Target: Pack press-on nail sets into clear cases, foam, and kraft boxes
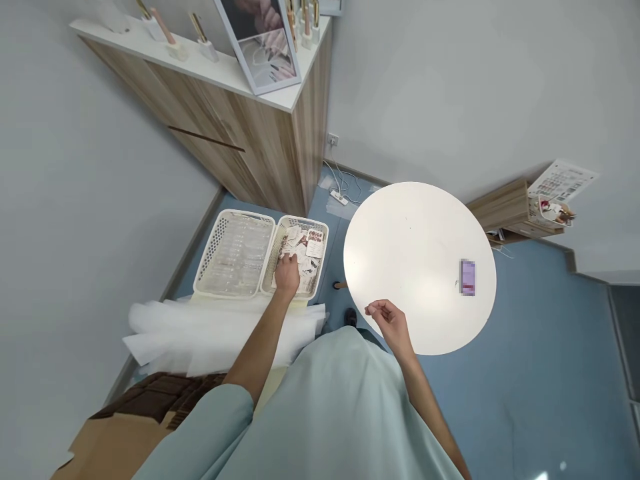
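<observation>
My left hand (287, 275) reaches down into the right-hand white plastic basket (323, 267), its fingers curled over the contents. In that basket lie small paper cards and packets (296, 237), and one white card carries rows of reddish-brown nail-shaped pieces (315, 241). What the left fingertips grip, if anything, is hidden. My right hand (392, 325) hovers over the near edge of the round white table (410, 247). Its thumb and fingers are pinched together; anything between them is too small to make out.
Another white basket (199, 270) holds clear plastic packs. White wrapping sheets (225, 333) and a cardboard box (115, 433) lie nearer me. A blurred purple object (468, 277) rests on the table. A wooden cabinet (260, 147) stands behind the baskets; a power strip (339, 198) lies on the floor.
</observation>
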Motion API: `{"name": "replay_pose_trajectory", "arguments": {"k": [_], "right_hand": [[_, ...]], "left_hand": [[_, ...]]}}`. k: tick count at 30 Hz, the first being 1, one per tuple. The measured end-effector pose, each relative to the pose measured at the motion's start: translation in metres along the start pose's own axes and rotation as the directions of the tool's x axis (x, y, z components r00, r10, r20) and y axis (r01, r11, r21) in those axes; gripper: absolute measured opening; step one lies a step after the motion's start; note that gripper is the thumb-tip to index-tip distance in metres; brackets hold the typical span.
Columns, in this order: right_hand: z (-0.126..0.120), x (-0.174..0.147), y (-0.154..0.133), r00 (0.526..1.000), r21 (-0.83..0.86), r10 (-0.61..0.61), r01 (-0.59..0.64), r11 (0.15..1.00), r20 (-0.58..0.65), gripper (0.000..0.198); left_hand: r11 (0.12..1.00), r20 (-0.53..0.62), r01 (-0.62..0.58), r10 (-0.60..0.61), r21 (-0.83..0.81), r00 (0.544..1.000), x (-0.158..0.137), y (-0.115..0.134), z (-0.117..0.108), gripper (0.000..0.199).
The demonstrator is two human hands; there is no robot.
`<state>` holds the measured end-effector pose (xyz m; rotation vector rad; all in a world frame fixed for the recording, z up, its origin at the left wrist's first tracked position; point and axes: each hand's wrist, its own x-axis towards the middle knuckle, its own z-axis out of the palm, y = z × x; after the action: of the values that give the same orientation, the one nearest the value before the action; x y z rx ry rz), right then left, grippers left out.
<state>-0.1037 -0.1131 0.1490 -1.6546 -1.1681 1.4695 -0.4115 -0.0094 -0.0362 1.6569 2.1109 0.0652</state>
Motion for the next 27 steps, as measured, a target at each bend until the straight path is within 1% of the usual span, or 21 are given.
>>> {"name": "replay_pose_trajectory", "arguments": {"k": [4, 10, 13, 16, 18, 20, 21, 22, 23, 24, 25, 26, 27], "right_hand": [[0.001, 0.000, -0.001, 1.000, 0.006, 0.016, -0.016, 1.000, -0.006, 0.032], [-0.006, 0.004, 0.001, 1.000, 0.003, -0.009, 0.009, 1.000, 0.025, 0.036], [-0.017, 0.006, 0.004, 0.998, 0.013, -0.018, 0.017, 1.000, 0.062, 0.034], [-0.035, 0.006, 0.006, 0.994, 0.024, -0.030, 0.028, 0.999, 0.105, 0.032], [-0.049, 0.007, 0.008, 0.992, 0.031, -0.035, 0.031, 0.999, 0.124, 0.031], [-0.064, 0.008, 0.010, 0.991, 0.039, -0.039, 0.035, 0.999, 0.128, 0.031], [-0.072, 0.009, 0.012, 0.991, 0.044, -0.043, 0.037, 0.998, 0.126, 0.031], [-0.080, 0.010, 0.014, 0.991, 0.051, -0.048, 0.042, 0.998, 0.124, 0.032], [-0.088, 0.011, 0.016, 0.991, 0.060, -0.054, 0.047, 0.997, 0.120, 0.032], [-0.096, 0.012, 0.019, 0.991, 0.069, -0.060, 0.052, 0.996, 0.116, 0.032], [-0.104, 0.014, 0.022, 0.992, 0.078, -0.065, 0.056, 0.995, 0.111, 0.033], [-0.113, 0.015, 0.026, 0.992, 0.088, -0.066, 0.057, 0.995, 0.103, 0.033], [-0.121, 0.017, 0.030, 0.994, 0.100, -0.062, 0.053, 0.994, 0.092, 0.034]], "left_hand": [[0.994, -0.036, -0.051, 0.047, -0.092, 0.998, -0.005, -0.002, -0.006, 0.058], [0.983, -0.123, 0.016, -0.039, -0.182, 0.992, -0.017, 0.002, -0.026, 0.053], [0.972, -0.151, 0.011, -0.048, -0.237, 0.987, -0.025, 0.011, -0.033, 0.046], [0.973, -0.152, 0.033, -0.070, -0.230, 0.986, -0.036, 0.023, -0.037, 0.038], [0.968, -0.198, 0.059, -0.109, -0.243, 0.974, -0.044, 0.034, -0.039, 0.037], [0.949, -0.272, 0.058, -0.147, -0.309, 0.951, -0.052, 0.050, -0.042, 0.037], [0.930, -0.292, 0.054, -0.169, -0.364, 0.942, -0.056, 0.060, -0.044, 0.035], [0.900, -0.284, 0.054, -0.193, -0.433, 0.939, -0.061, 0.073, -0.045, 0.034], [0.855, -0.243, 0.060, -0.212, -0.515, 0.946, -0.066, 0.088, -0.045, 0.033], [0.797, -0.177, 0.070, -0.217, -0.600, 0.960, -0.072, 0.105, -0.045, 0.034], [0.729, -0.095, 0.081, -0.197, -0.680, 0.976, -0.078, 0.124, -0.045, 0.035], [0.663, -0.017, 0.082, -0.141, -0.744, 0.990, -0.085, 0.144, -0.044, 0.039], [0.611, 0.036, 0.068, -0.065, -0.788, 0.997, -0.092, 0.166, -0.043, 0.043]]}}
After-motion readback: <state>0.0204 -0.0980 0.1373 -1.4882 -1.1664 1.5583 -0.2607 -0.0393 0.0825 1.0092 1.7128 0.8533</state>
